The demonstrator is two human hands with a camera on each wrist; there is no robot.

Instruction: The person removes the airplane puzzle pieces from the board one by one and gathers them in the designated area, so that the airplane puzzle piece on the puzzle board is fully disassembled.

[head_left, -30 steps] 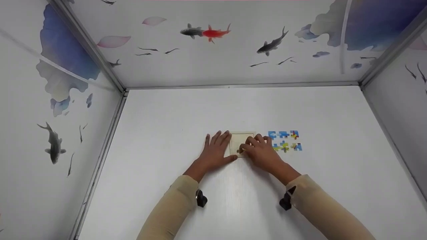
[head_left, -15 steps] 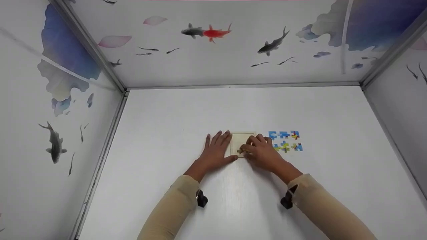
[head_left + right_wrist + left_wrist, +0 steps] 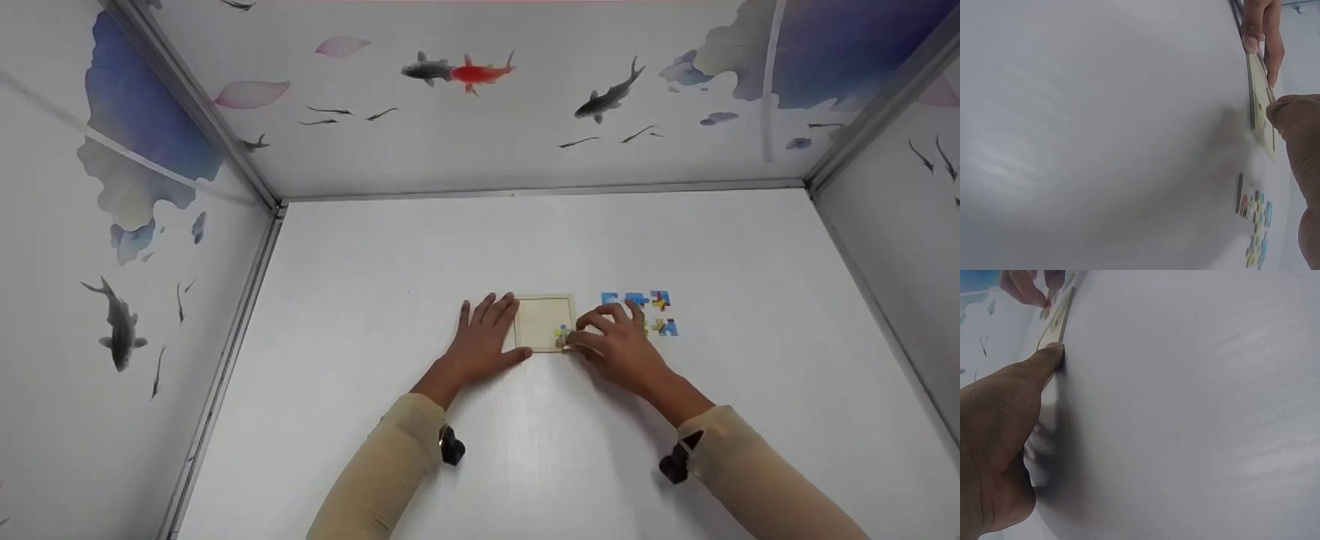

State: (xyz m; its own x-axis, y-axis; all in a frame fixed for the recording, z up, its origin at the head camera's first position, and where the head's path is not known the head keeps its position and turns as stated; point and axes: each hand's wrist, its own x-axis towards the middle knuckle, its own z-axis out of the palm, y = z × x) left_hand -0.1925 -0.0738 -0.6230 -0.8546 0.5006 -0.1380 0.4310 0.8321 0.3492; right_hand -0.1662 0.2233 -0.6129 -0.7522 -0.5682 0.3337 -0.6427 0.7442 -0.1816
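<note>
In the head view a shallow, square wooden puzzle tray (image 3: 541,319) lies between my hands. My left hand (image 3: 484,341) rests beside it, fingers spread along its left edge and thumb at the near left corner. My right hand (image 3: 619,345) pinches a small yellow-green jigsaw piece (image 3: 561,337) between thumb and fingertip, over the tray's near right corner. The left wrist view also shows the pinching fingertips (image 3: 1048,302) low above the tray. Other jigsaw pieces (image 3: 660,300) lie in two rows right of the tray, some hidden behind my right hand.
The white tabletop (image 3: 420,247) is bounded by walls printed with fish and petals. A metal strip (image 3: 513,195) runs along the table's back edge. Black wrist cameras (image 3: 451,447) sit at both cuffs.
My right hand has moved right with the pinched jigsaw piece, from the near middle of the tray to its near right corner. The left hand has stayed in place.
</note>
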